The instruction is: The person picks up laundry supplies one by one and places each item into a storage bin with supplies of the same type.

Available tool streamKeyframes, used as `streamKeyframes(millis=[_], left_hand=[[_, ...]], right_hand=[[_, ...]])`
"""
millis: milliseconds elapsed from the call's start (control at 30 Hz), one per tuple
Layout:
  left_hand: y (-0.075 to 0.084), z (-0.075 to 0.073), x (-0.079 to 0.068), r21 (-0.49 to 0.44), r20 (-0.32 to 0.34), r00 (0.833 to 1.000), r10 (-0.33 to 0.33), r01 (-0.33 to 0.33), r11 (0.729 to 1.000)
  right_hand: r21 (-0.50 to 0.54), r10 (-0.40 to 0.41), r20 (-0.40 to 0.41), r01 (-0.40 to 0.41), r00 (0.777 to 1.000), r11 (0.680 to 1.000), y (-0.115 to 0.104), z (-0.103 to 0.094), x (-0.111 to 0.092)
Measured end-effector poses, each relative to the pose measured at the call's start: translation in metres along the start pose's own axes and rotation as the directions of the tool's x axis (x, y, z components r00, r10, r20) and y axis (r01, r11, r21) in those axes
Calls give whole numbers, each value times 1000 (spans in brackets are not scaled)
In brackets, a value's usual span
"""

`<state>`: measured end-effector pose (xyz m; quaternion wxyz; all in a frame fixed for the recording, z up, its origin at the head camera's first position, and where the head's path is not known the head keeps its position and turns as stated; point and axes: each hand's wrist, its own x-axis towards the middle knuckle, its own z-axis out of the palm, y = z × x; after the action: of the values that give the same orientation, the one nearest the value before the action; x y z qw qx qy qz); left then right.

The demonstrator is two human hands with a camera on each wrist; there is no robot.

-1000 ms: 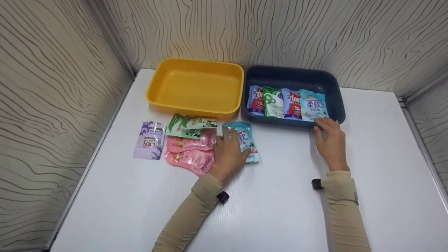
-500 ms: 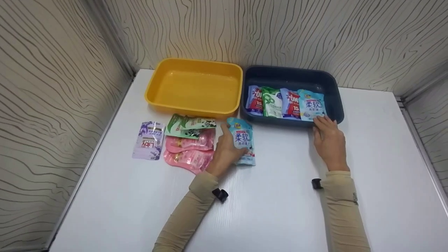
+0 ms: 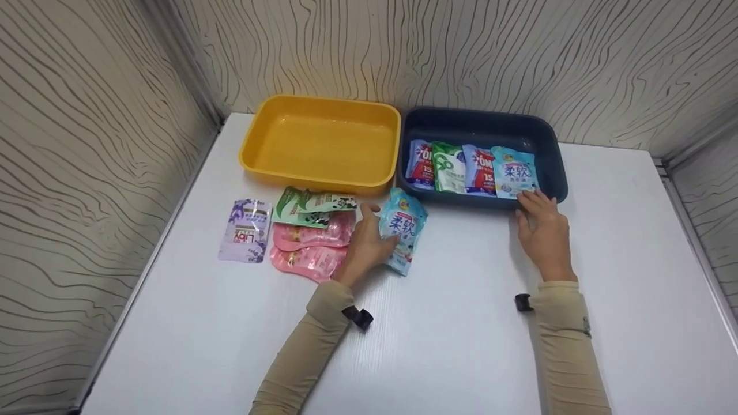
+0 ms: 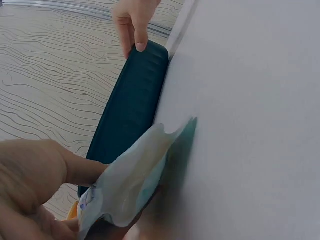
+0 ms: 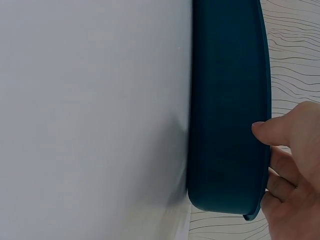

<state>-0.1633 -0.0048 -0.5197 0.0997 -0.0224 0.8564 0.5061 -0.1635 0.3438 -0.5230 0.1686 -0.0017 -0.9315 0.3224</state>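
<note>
The left hand (image 3: 366,248) pinches a light blue pouch (image 3: 405,223) by its left edge, thumb laid across the printed front; the rest of its fingers are partly hidden. The right hand (image 3: 543,239) grips the near rim of a dark blue bin (image 3: 478,125) close to its right corner, thumb outside and fingertips over the edge. The pouch is just in front of the bin's near left corner, tilted and set off by a shadow underneath; whether its bottom end touches the table (image 3: 461,346) I cannot tell. It shows bold dark blue characters and a yellow patch near the top, while its lower end looks pale and puckered from the left wrist. The bin's near wall stands between it and the row inside: two red and purple packets (image 3: 483,170), a green and white packet (image 3: 450,167) between them, and a matching blue pouch (image 3: 515,172) at the right. Left of the left hand, green packets (image 3: 291,203) lie overlapping pink packets (image 3: 305,260), whose right ends the hand partly covers. Farther left lies a purple packet (image 3: 245,230), and beyond the pile, a yellow bin (image 3: 317,180) sits beside the dark one.
</note>
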Motion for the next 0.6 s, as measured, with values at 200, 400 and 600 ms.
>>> streamKeyframes(millis=[200,400,600], left_hand=[[3,-10,-5,-14,42,999,13,-12,1000],[3,-20,-11,-44,84,996,36,-33,999],[6,-29,-9,-36,184,983,-10,17,999]], right_hand=[[21,7,5,-7,1000,1000,-3,-2,1],[60,2,7,-2,1000,998,-2,-4,1],[78,38,39,-41,998,996,-3,-5,1]])
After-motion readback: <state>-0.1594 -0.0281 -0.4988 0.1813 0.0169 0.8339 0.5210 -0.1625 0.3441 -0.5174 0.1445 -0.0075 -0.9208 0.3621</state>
